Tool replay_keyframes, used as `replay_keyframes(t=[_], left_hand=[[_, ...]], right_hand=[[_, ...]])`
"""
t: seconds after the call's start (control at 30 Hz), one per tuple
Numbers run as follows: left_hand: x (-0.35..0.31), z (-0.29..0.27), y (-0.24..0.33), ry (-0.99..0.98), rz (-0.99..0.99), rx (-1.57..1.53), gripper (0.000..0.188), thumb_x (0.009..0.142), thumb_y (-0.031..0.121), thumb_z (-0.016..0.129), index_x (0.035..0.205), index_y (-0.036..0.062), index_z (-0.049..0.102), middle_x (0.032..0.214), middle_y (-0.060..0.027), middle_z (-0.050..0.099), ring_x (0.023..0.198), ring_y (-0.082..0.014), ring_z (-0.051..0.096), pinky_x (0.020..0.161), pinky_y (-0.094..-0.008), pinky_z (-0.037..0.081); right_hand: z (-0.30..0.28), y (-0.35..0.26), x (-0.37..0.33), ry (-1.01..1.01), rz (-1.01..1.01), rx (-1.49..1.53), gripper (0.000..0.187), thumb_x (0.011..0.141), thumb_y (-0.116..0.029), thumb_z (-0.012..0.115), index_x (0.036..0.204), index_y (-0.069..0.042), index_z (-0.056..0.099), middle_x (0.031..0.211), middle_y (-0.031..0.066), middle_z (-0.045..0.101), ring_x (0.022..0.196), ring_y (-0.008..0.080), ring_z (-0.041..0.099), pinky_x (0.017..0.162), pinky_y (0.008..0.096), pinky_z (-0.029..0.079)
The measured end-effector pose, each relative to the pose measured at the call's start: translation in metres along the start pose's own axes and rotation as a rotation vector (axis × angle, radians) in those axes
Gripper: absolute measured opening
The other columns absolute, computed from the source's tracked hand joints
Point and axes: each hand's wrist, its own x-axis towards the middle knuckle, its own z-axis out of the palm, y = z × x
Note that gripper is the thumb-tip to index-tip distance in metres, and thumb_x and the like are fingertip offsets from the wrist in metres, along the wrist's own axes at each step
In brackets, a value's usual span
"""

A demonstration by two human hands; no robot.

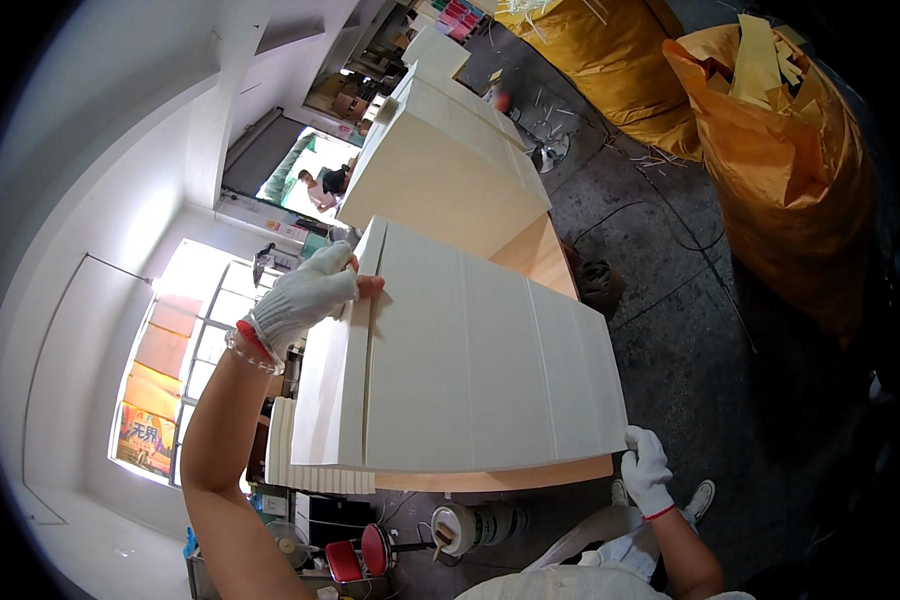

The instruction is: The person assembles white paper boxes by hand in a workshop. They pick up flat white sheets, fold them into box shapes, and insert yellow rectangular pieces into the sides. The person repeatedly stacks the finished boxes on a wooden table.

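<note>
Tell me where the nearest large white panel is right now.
In the head view, the large white panel fills the centre, with the left hand at its upper-left edge, the right hand by its lower-right corner, and a cream block just beyond.

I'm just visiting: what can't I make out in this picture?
In the head view:
Light tan wooden board: mostly covered by the large white flat panel.
Right hand in a white knitted glove: its back hides whether the fingers grip the panel.
Tall orange fabric sack: bottom lost in shadow.
Distant person: too small for details.
</note>
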Motion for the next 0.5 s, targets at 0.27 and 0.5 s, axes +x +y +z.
replay_keyframes(t=[0.27,0.5], left_hand=[[0.0,-0.005,-0.006,-0.032,0.002,-0.082,0.04,0.083,0.037,0.073,0.097,0.0064,0.052,0.092,-0.0027,0.048,0.087,-0.0116,0.049,0.08,-0.0265,0.041],[0.009,-0.008,-0.022,-0.06,-0.023,-0.257,0.042,0.088,0.028,0.07,0.114,0.0015,0.051,0.104,-0.0058,0.05,0.097,-0.0141,0.051,0.09,-0.0291,0.043]], right_hand=[[-0.002,-0.005,0.0,0.004,0.016,0.009,0.036,0.073,0.007,0.053,0.107,-0.002,0.058,0.098,0.0161,0.061,0.092,0.0335,0.061,0.082,0.0415,0.051],[-0.004,-0.003,0.001,0.016,-0.008,0.01,0.037,0.073,0.008,0.053,0.108,-0.002,0.059,0.098,0.0164,0.061,0.092,0.0333,0.061,0.081,0.0409,0.052]])
